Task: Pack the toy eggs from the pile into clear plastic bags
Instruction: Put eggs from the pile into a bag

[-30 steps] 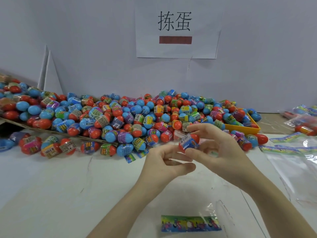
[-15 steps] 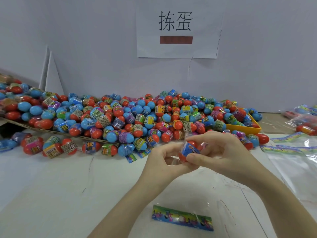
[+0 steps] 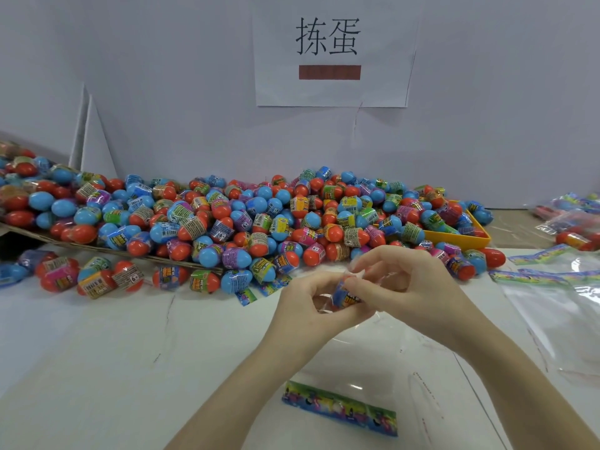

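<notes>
Head view. One egg (image 3: 344, 292) is held above the table (image 3: 97, 368), between the pile (image 3: 227, 219) and the viewer, and directly over a clear bag (image 3: 373, 362) whose printed header (image 3: 339, 407) lies nearest the viewer; this placement is judged to keep the drop into the bag short. The egg is pinched by the curled thumb and fingers of the right hand (image 3: 402, 287), with the remaining fingers raised loosely. The left hand (image 3: 311, 306) is curled just beside it; its fingertips appear to pinch a film edge, probably the bag mouth, though this cannot be confirmed. The pile is banked against the wall, spilling over a cardboard sheet (image 3: 97, 248) and a yellow tray (image 3: 454, 237), within easy reach. Further bags (image 3: 552, 287) are laid at right, presumably as stock.
</notes>
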